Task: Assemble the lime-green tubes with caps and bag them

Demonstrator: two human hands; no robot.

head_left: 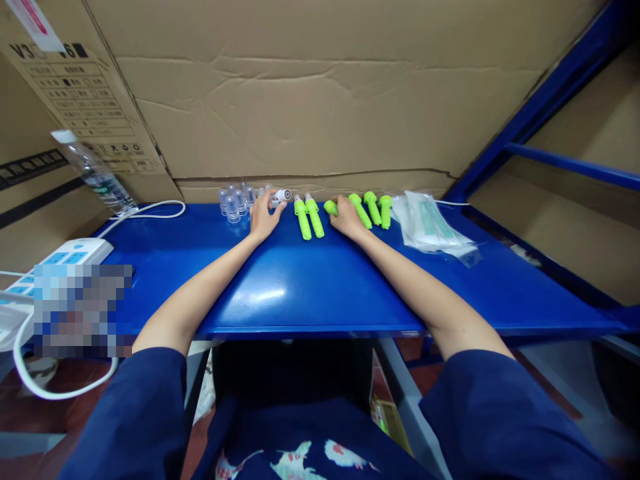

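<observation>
My left hand [265, 215] is closed on a small white cylinder [283, 195] with a dark ring on its end. Several clear plastic caps [233, 203] stand on the table just left of that hand. Two lime-green handles [307, 219] with clear tips lie side by side between my hands. My right hand [346, 217] has its fingers around another lime-green piece [331, 207], partly hidden by them. To the right of it lie several more green handles [371, 208] with wide heads.
Clear plastic bags [433, 227] lie on the blue table [300, 293] at the right. A water bottle [100, 177] leans at the back left. A white power strip [75, 257] with cables sits at the left edge. Cardboard [325, 100] walls the back; a blue metal frame [537, 103] rises on the right.
</observation>
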